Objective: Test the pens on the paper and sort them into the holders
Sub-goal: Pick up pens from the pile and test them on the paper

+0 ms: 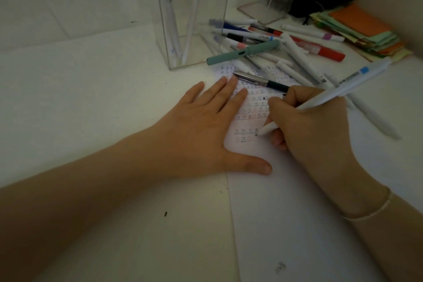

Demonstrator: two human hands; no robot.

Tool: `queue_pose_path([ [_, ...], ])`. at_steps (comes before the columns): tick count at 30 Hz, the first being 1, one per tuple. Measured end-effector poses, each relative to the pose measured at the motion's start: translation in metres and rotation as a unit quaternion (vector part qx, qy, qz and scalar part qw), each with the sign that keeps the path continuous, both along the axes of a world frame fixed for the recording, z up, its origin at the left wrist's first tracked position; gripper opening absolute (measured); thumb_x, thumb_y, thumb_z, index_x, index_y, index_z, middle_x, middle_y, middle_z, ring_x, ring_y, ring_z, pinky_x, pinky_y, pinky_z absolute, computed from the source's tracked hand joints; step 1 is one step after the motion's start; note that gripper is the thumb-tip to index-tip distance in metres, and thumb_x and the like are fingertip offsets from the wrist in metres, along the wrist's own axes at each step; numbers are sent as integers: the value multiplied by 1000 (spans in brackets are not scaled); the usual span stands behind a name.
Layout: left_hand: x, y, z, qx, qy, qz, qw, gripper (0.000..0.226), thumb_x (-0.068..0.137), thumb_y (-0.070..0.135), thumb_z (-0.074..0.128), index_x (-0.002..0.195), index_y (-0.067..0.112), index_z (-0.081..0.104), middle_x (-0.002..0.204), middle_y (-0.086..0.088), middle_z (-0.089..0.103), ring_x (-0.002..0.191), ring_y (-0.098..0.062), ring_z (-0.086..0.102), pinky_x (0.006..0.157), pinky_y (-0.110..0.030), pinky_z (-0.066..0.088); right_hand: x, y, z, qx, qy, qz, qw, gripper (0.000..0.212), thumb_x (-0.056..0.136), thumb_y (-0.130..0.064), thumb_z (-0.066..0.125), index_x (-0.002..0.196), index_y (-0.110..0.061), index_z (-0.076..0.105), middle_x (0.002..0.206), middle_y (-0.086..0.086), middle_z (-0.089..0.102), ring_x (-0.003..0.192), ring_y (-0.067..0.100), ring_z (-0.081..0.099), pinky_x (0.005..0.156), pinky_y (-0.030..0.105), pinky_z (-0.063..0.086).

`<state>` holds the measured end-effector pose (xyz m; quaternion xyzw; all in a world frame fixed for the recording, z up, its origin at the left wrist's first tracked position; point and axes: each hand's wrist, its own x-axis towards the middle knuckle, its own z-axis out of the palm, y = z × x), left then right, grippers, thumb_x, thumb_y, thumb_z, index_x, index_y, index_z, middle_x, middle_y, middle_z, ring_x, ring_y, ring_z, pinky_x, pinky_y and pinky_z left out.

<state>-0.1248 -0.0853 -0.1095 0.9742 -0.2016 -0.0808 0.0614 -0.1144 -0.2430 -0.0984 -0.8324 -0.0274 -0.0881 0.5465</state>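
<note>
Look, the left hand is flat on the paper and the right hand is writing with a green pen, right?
Not quite. The head view shows the right hand writing with a white pen. The green pen lies in the pile. The left hand does lie flat on the paper.

A white pen with a blue band (338, 89) sits in the right hand (313, 126). White paper (286, 201) beneath both hands bears rows of small pink, blue and black marks. Beyond lie a teal pen (242, 52), red marker (329, 54), and orange and green notes (364, 27).

White pen (338, 96) tip-down on paper (274, 190), pen pile (274, 48) beyond, 2 in holder (192, 30).
</note>
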Motion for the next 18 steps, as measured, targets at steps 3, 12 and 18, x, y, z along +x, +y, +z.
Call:
queue_pose_path([
  [3, 0, 0, 1, 2, 2, 1, 1000, 118, 54, 94, 14, 142, 26, -26, 149, 7, -33, 135, -3, -32, 113, -33, -16, 0, 0, 1, 1, 6, 2, 1000, 24, 80, 1, 60, 65, 16, 50, 56, 29, 59, 32, 10, 54, 34, 22, 43],
  [12, 0, 0, 0, -2, -2, -2, 1000, 117, 56, 93, 16, 143, 25, -24, 151, 5, -32, 135, -4, -30, 114, -34, -16, 0, -2, 0, 6, 9, 2, 1000, 24, 81, -1, 61, 64, 14, 52, 53, 23, 61, 32, 11, 55, 34, 22, 44],
  [18, 0, 0, -1, 3, -7, -4, 1000, 118, 55, 93, 15, 144, 25, -24, 151, 5, -31, 136, -5, -29, 114, -35, -14, 1, -2, -1, 7, 16, 9, 1000, 26, 81, -1, 61, 60, 10, 52, 49, 17, 60, 31, 11, 53, 33, 18, 43],
])
